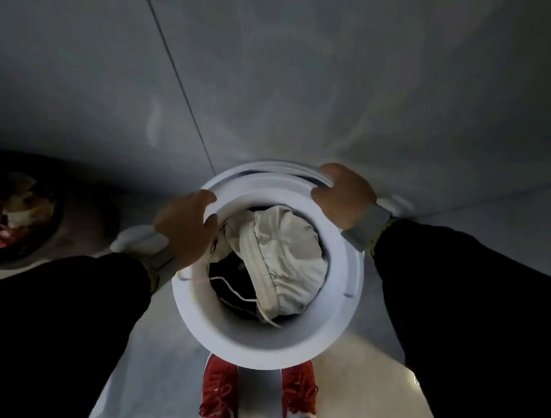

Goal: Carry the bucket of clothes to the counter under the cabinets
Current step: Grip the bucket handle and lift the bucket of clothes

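Hands, left (184, 226) and right (343, 194), grasping white bucket (334, 317) rim, clothes (283, 259) inside, dark bin (10, 212) at left.

A white plastic bucket (260, 344) sits just below the centre of the view, seen straight down its round mouth. Its broad, flat rim forms a pale ring, tilted a little so the 6 o'clock side looks widest. Inside, a crumpled cream garment (283, 259) with stitched seams and a drawstring fills the 12 to 4 o'clock part of the opening. Beneath it, towards 8 o'clock, lies dark clothing (228, 279) crossed by a thin white cord. The contents stay below the rim.
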`<state>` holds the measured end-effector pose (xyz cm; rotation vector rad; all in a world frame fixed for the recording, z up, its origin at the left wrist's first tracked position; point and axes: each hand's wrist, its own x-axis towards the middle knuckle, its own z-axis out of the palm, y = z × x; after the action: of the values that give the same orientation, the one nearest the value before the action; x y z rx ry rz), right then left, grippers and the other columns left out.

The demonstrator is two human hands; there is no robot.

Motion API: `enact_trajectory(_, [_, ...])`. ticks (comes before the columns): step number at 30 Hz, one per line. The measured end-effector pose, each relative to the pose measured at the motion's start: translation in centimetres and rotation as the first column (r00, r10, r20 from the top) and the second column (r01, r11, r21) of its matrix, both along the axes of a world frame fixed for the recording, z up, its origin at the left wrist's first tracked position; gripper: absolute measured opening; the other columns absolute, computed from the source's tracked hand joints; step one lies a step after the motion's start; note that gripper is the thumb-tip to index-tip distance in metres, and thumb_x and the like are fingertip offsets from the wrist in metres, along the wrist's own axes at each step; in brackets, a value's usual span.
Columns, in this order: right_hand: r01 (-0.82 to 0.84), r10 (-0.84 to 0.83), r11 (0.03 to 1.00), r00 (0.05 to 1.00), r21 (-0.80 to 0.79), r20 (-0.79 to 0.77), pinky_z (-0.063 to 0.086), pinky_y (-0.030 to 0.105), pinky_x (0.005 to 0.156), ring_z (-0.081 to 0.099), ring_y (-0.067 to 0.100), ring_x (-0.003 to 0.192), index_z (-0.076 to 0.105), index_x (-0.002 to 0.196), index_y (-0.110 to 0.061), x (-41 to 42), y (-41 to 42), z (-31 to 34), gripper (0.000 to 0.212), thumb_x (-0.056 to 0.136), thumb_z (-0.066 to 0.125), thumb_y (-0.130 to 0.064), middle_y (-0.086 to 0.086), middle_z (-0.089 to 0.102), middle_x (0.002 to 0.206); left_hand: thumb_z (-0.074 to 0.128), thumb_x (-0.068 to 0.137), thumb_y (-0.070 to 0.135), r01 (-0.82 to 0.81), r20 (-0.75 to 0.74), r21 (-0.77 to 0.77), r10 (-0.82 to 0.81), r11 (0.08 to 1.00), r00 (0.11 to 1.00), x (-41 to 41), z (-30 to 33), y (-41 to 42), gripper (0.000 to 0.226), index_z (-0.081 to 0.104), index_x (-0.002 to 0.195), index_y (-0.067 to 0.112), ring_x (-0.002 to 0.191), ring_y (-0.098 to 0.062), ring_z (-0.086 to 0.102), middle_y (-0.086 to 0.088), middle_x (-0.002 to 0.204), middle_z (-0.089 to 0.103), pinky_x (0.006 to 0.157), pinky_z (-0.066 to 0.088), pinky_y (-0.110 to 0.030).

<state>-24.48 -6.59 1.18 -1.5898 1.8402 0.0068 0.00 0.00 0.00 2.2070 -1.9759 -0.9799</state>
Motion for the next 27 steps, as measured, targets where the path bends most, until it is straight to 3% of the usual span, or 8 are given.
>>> enact_trajectory(4, [-0.056, 0.058, 0.998, 0.996, 0.032, -0.061, 0.036, 0.037, 0.106, 0.044, 0.035, 0.129, 0.04, 0.137, -0.003, 1.0, -0.6, -3.0, 0.059, 0.086, 0.062, -0.022, 0.019, 0.048, 0.141, 0.051, 0.09, 0.022, 0.004, 0.021, -0.048, -0.003, 0.999, 1.0, -0.4, -2.2, -0.1, 0.039, 0.047, 0.128, 0.013, 0.118, -0.034, 0.049, -0.014, 0.13, 0.056, 0.098, 0.041, -0.043])
enact_trajectory(10, [-0.04, 0.037, 0.999, 0.984, -0.012, -0.175, 0.039, 0.04, 0.099, 0.05, 0.039, 0.116, 0.047, 0.118, -0.008, 1.3, -1.3, -5.3, 0.045, 0.079, 0.067, -0.018, 0.022, 0.055, 0.126, 0.054, 0.087, 0.021, -0.015, 0.036, -0.062, 0.017, 0.998, 0.999, -0.7, -3.5, 0.2, 0.042, 0.047, 0.127, 0.012, 0.121, -0.032, 0.048, -0.011, 0.133, 0.053, 0.1, 0.041, -0.043])
enact_trajectory(13, [-0.063, 0.049, 0.997, 0.966, -0.047, -0.256, 0.034, 0.037, 0.1, 0.046, 0.038, 0.118, 0.047, 0.129, -0.013, 0.8, -1.0, -5.3, 0.056, 0.077, 0.066, -0.023, 0.019, 0.051, 0.13, 0.057, 0.084, 0.019, -0.031, 0.016, -0.123, 0.033, 0.992, 0.999, -1.0, -3.7, -0.3, 0.048, 0.044, 0.13, 0.011, 0.122, -0.034, 0.046, -0.013, 0.137, 0.05, 0.099, 0.041, -0.045])
enact_trajectory(17, [-0.058, 0.051, 0.956, 0.998, -0.287, -0.031, 0.041, 0.036, 0.086, 0.054, 0.035, 0.101, 0.06, 0.104, -0.014, -0.3, 0.5, -4.0, 0.027, 0.08, 0.062, -0.027, 0.015, 0.059, 0.106, 0.059, 0.081, 0.023, -0.022, 0.052, -0.244, 0.035, 0.97, 0.998, -2.5, -3.2, -1.2, 0.064, 0.035, 0.14, 0.014, 0.137, -0.032, 0.034, -0.011, 0.15, 0.036, 0.108, 0.034, -0.049])
enact_trajectory(19, [-0.082, 0.106, 0.942, 0.993, -0.325, 0.058, 0.038, 0.031, 0.069, 0.057, 0.028, 0.083, 0.056, 0.086, -0.018, -0.1, 2.0, -3.9, 0.014, 0.082, 0.063, -0.03, 0.003, 0.058, 0.085, 0.057, 0.082, 0.031, 0.002, 0.067, -0.229, 0.014, 0.973, 0.998, -3.2, -2.9, -1.6, 0.056, 0.041, 0.134, 0.015, 0.129, -0.033, 0.044, -0.012, 0.139, 0.049, 0.104, 0.038, -0.047])
enact_trajectory(21, [-0.111, 0.116, 0.942, 0.993, -0.315, -0.003, 0.032, 0.028, 0.061, 0.051, 0.022, 0.067, 0.044, 0.071, -0.024, 0.0, 3.6, -3.9, 0.025, 0.084, 0.06, -0.036, -0.008, 0.047, 0.064, 0.052, 0.084, 0.037, 0.027, 0.081, -0.203, -0.011, 0.979, 0.997, -3.8, -2.6, -1.6, 0.035, 0.055, 0.109, 0.013, 0.101, -0.037, 0.059, -0.015, 0.108, 0.065, 0.087, 0.049, -0.045])
enact_trajectory(23, [-0.13, 0.11, 0.943, 0.991, -0.307, -0.081, 0.028, 0.026, 0.053, 0.047, 0.021, 0.058, 0.035, 0.059, -0.021, -0.1, 4.6, -4.2, 0.039, 0.086, 0.056, -0.04, -0.007, 0.038, 0.051, 0.047, 0.084, 0.042, 0.041, 0.077, -0.183, -0.027, 0.982, 0.997, -4.0, -2.2, -1.2, 0.032, 0.058, 0.089, 0.012, 0.084, -0.039, 0.062, -0.016, 0.088, 0.067, 0.074, 0.053, -0.044])
enact_trajectory(27, [-0.206, 0.173, 0.938, 0.975, -0.278, -0.137, 0.03, 0.028, 0.055, 0.046, 0.023, 0.053, 0.029, 0.052, -0.024, 0.3, 5.4, -3.3, 0.05, 0.091, 0.049, -0.047, -0.006, 0.034, 0.046, 0.048, 0.086, 0.038, 0.096, 0.131, -0.121, -0.08, 0.988, 0.988, -3.6, -1.0, 0.1, 0.027, 0.06, 0.083, 0.013, 0.084, -0.041, 0.062, -0.018, 0.086, 0.068, 0.07, 0.049, -0.039])
